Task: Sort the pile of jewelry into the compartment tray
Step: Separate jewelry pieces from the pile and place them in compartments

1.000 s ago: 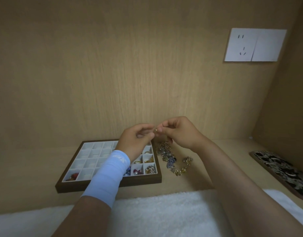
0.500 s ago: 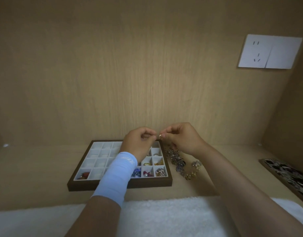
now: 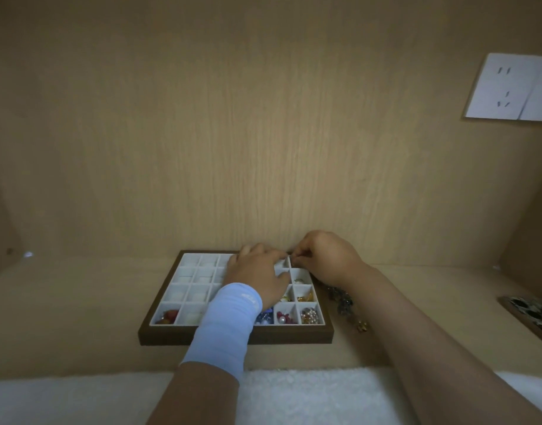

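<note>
Head | both hands' fingers (image 3: 297,259) pinched over tray (image 3: 233,334) far-right corner | held item unclear

A home nook: light wood-grain panel walls (image 3: 263,133), white wall socket (image 3: 508,90), fluffy white towel (image 3: 309,397) along the shelf edge.

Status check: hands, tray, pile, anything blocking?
Both hands, left hand and right hand, meet fingertip to fingertip over compartment tray far right corner. Held piece not visible. Jewelry pile right of tray. Nothing blocking.

A white wall socket (image 3: 512,90) sits high on the wood-grain back panel (image 3: 233,133), a patterned mat (image 3: 531,314) lies at the surface's (image 3: 64,317) far-right edge, and white fleecy cloth (image 3: 79,400) spans the near edge.
</note>
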Demonstrator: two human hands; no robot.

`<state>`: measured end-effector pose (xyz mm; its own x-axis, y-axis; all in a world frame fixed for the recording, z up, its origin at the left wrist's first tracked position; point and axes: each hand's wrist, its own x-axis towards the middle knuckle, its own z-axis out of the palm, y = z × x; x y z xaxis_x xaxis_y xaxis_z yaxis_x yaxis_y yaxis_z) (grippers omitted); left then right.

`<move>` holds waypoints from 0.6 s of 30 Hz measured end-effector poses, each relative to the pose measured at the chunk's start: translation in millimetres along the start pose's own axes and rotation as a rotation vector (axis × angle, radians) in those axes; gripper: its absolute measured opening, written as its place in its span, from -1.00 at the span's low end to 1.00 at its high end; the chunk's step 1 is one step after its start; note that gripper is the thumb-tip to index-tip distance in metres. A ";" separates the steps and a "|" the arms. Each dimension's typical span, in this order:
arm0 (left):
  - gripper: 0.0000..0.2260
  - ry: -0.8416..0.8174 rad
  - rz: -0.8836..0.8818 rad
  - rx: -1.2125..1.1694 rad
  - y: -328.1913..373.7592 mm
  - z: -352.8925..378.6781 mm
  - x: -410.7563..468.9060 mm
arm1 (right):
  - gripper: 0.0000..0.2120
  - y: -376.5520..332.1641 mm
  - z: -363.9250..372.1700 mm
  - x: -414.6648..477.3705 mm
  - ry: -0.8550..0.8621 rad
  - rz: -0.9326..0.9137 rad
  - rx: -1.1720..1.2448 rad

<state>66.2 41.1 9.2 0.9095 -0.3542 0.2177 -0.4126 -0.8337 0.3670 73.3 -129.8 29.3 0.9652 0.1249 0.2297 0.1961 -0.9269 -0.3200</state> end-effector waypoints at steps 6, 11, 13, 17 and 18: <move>-0.66 0.036 0.006 0.009 5.7 2.3 2.6 | -0.84 26.2 -37.3 -6.3 0.109 0.088 0.210; -0.68 0.054 0.113 -0.054 18.7 6.1 4.8 | -0.82 60.1 -57.6 -17.2 0.056 0.165 0.209; -0.69 0.046 0.160 -0.052 24.9 9.3 5.2 | -0.83 65.7 -54.1 -20.1 0.004 0.181 0.183; -0.70 0.019 0.226 -0.049 34.0 17.3 5.9 | -0.75 65.5 -37.1 -19.0 -0.088 0.143 0.105; -0.68 -0.007 0.229 -0.039 35.7 19.3 6.1 | -0.74 64.0 -33.2 -18.7 -0.079 0.127 0.100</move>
<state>58.0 1.0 6.1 0.7923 -0.5350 0.2933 -0.6096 -0.7146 0.3431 62.1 -203.2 35.0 0.9931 0.0405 0.1100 0.0845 -0.8979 -0.4321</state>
